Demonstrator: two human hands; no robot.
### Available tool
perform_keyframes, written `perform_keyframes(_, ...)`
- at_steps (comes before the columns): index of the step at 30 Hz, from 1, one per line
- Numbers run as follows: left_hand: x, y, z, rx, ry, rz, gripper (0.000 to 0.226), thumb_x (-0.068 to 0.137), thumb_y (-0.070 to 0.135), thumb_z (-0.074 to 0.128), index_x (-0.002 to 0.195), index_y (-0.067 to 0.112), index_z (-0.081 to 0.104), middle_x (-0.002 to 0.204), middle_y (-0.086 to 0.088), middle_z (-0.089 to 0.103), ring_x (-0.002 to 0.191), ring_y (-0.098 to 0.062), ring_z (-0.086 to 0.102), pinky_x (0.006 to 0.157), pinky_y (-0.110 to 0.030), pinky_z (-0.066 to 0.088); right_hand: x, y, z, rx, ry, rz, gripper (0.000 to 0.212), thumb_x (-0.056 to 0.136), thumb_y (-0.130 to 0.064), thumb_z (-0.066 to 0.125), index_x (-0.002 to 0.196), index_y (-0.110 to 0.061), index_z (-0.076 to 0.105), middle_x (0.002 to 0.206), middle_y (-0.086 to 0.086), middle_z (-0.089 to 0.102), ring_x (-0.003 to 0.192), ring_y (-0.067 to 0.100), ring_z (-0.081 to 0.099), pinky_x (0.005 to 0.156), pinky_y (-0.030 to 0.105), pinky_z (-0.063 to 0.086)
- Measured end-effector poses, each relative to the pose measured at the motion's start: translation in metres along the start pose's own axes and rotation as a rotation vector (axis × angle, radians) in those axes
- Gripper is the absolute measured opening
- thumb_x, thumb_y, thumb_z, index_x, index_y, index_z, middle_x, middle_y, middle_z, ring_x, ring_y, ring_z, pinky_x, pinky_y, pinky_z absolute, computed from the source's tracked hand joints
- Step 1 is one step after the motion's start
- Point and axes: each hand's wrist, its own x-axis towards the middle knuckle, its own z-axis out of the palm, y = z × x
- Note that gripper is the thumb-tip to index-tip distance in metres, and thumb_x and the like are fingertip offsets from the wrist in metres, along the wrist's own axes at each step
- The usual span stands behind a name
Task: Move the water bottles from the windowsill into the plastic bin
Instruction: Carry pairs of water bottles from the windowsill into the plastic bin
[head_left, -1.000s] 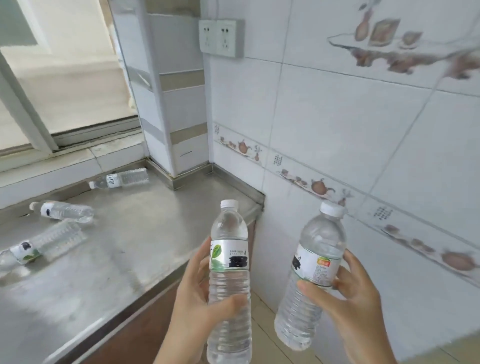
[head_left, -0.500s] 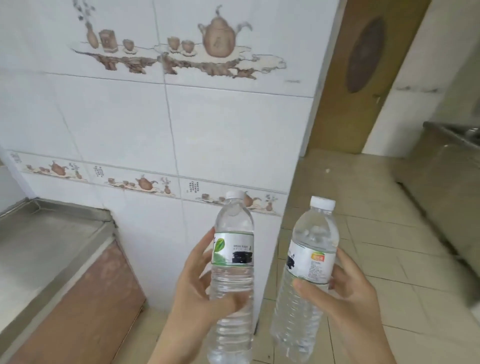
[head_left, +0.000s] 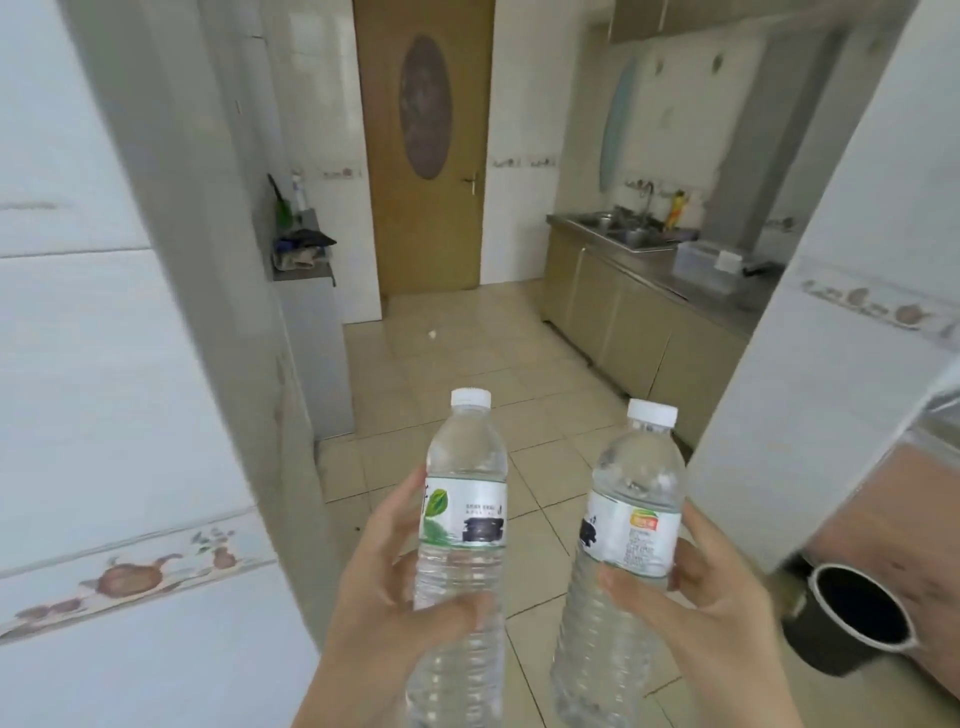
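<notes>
While both arms reach forward at chest level, a tiled kitchen floor (head_left: 457, 358) stretches away beyond the hands toward a wooden door (head_left: 423, 150) at the far end, with white tiled walls (head_left: 93, 364) close on the outer side of the left hand and a second tiled wall corner (head_left: 810, 364) just outside the right hand. Farther ahead of the right hand runs a steel counter (head_left: 696, 275) with a sink (head_left: 628, 234) and beige cabinets below; on that counter sits a clear plastic bin (head_left: 701, 260), well apart from both hands. Low and just outside the right hand stands a dark round bucket (head_left: 852, 623). The left hand (head_left: 384, 597) grips one water bottle (head_left: 462, 545) upright, fingers curled behind it and thumb wrapped across its ribbed front below the green-leaf label. The right hand (head_left: 717, 608) holds the second water bottle (head_left: 623, 530), tilted slightly with its cap leaning away from the left hand, thumb pressed across the front at the label's lower edge and fingers curled round the far side. Each bottle carries a white cap (head_left: 470, 397), and the two bottles stand near each other without touching.
</notes>
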Motion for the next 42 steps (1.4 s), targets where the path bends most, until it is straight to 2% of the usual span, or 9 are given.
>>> perform_keyframes(5, 0.107, -0.018, 0.031, -0.062, -0.125, -0.050, 0.105, 0.030, 0.006, 0.088, 0.123, 0.046, 0.062, 0.119, 0.002, 0.073, 0.106, -0.020, 0.071, 0.072, -0.030, 0.059, 0.082, 0.001, -0.010, -0.042, 0.083, -0.019, 0.072, 0.057, -0.006, 0.088, 0.117, -0.036, 0.062, 0.086, -0.005, 0.075, 0.068, 0.014, 0.060, 0.066, 0.021, 0.051)
perform_keyframes(13, 0.253, -0.038, 0.094, -0.096, -0.301, -0.079, 0.099, 0.033, 0.009, 0.089, 0.120, 0.050, 0.063, 0.119, 0.003, 0.072, 0.106, -0.020, 0.071, 0.070, -0.029, 0.060, 0.195, 0.009, -0.032, -0.055, 0.251, 0.003, 0.076, 0.049, -0.018, 0.090, 0.118, -0.035, 0.062, 0.087, -0.004, 0.075, 0.064, 0.006, 0.059, 0.070, 0.031, 0.050)
perform_keyframes(17, 0.314, -0.053, 0.133, -0.117, -0.361, -0.111, 0.100, 0.034, 0.008, 0.087, 0.124, 0.045, 0.062, 0.117, 0.001, 0.073, 0.102, -0.025, 0.072, 0.070, -0.032, 0.060, 0.250, 0.018, -0.051, -0.034, 0.303, 0.003, 0.075, 0.048, -0.031, 0.085, 0.118, -0.042, 0.059, 0.095, -0.001, 0.075, 0.085, 0.021, 0.067, 0.084, 0.051, 0.053)
perform_keyframes(20, 0.362, -0.069, 0.165, -0.114, -0.392, -0.127, 0.103, 0.035, 0.008, 0.087, 0.128, 0.042, 0.059, 0.118, 0.000, 0.073, 0.103, -0.026, 0.072, 0.074, -0.036, 0.060, 0.298, 0.029, -0.068, -0.029, 0.323, 0.013, 0.072, 0.057, -0.018, 0.088, 0.118, -0.044, 0.059, 0.099, 0.000, 0.075, 0.093, 0.027, 0.067, 0.087, 0.055, 0.051)
perform_keyframes(23, 0.415, -0.087, 0.202, -0.108, -0.405, -0.132, 0.102, 0.036, 0.010, 0.087, 0.128, 0.042, 0.058, 0.116, -0.001, 0.074, 0.104, -0.025, 0.072, 0.080, -0.038, 0.058, 0.356, 0.040, -0.086, -0.036, 0.326, 0.011, 0.068, 0.058, -0.022, 0.085, 0.118, -0.042, 0.060, 0.099, -0.001, 0.074, 0.089, 0.024, 0.067, 0.084, 0.053, 0.053)
perform_keyframes(28, 0.504, -0.114, 0.271, -0.118, -0.394, -0.135, 0.101, 0.035, 0.011, 0.087, 0.127, 0.041, 0.058, 0.110, 0.000, 0.075, 0.099, -0.021, 0.073, 0.074, -0.030, 0.059, 0.466, 0.054, -0.122, -0.020, 0.315, 0.014, 0.067, 0.060, -0.015, 0.088, 0.116, -0.042, 0.062, 0.095, -0.005, 0.074, 0.076, 0.015, 0.063, 0.071, 0.036, 0.053)
perform_keyframes(33, 0.593, -0.131, 0.332, -0.111, -0.385, -0.155, 0.100, 0.035, 0.013, 0.086, 0.126, 0.043, 0.058, 0.111, 0.002, 0.075, 0.096, -0.020, 0.074, 0.072, -0.032, 0.058, 0.574, 0.057, -0.156, -0.027, 0.315, 0.011, 0.067, 0.055, -0.025, 0.086, 0.113, -0.047, 0.062, 0.093, -0.005, 0.075, 0.076, 0.020, 0.064, 0.073, 0.037, 0.054)
perform_keyframes(38, 0.673, -0.151, 0.377, -0.116, -0.359, -0.177, 0.099, 0.034, 0.014, 0.086, 0.125, 0.044, 0.059, 0.113, 0.000, 0.075, 0.098, -0.024, 0.072, 0.080, -0.042, 0.056, 0.666, 0.064, -0.180, -0.071, 0.307, 0.001, 0.065, 0.064, -0.011, 0.086, 0.112, -0.049, 0.062, 0.092, -0.008, 0.074, 0.074, 0.017, 0.063, 0.069, 0.030, 0.051)
perform_keyframes(42, 0.741, -0.172, 0.407, -0.132, -0.357, -0.186, 0.099, 0.034, 0.013, 0.086, 0.125, 0.043, 0.059, 0.114, 0.000, 0.074, 0.099, -0.024, 0.072, 0.072, -0.035, 0.058, 0.739, 0.072, -0.190, -0.077, 0.314, -0.002, 0.064, 0.063, -0.011, 0.085, 0.105, -0.054, 0.063, 0.091, -0.007, 0.074, 0.073, 0.015, 0.063, 0.069, 0.035, 0.053)
